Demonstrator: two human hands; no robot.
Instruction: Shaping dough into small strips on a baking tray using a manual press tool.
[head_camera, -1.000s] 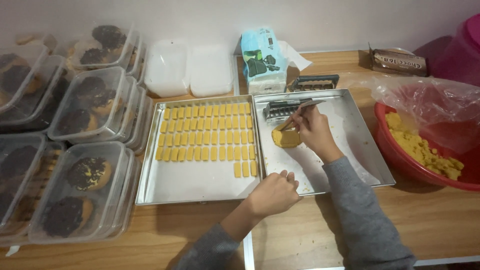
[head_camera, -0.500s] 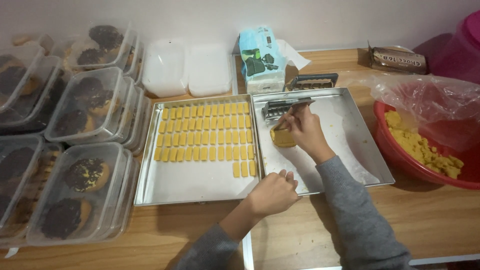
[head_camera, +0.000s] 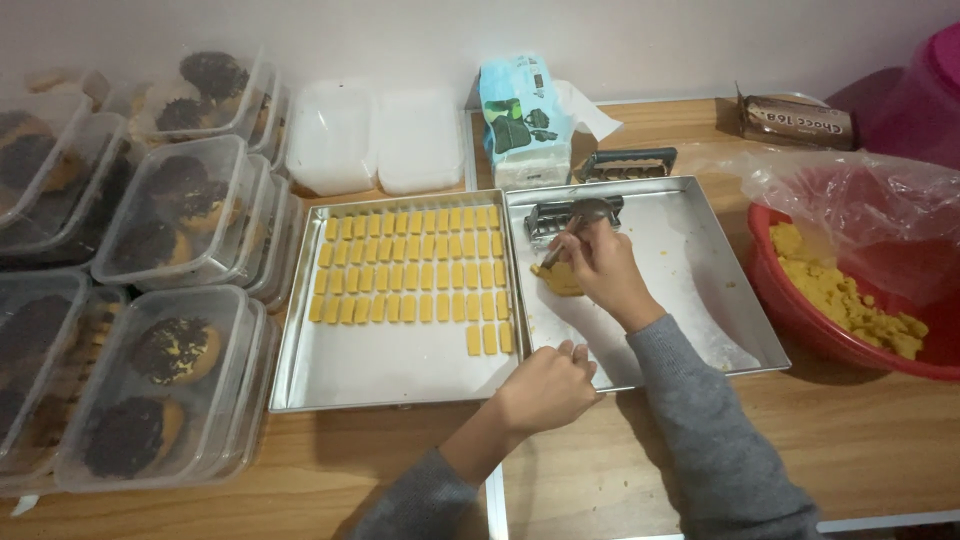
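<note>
Right hand reaches forward over the right tray, fingers closed on a metal tool pressed at the dough lump. Left hand, loosely curled and holding nothing, rests on that tray's near edge.

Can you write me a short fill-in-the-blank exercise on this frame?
1. The right hand holds a metal tool over a lump of yellow dough in the ____ tray.
2. The left hand rests on the near rim of the right tray, holding ____.
3. The cut yellow dough pieces lie in rows in the ____ tray.
4. The red basin of dough is lined with a ____ bag.

Missing words: right; nothing; left; plastic
</note>
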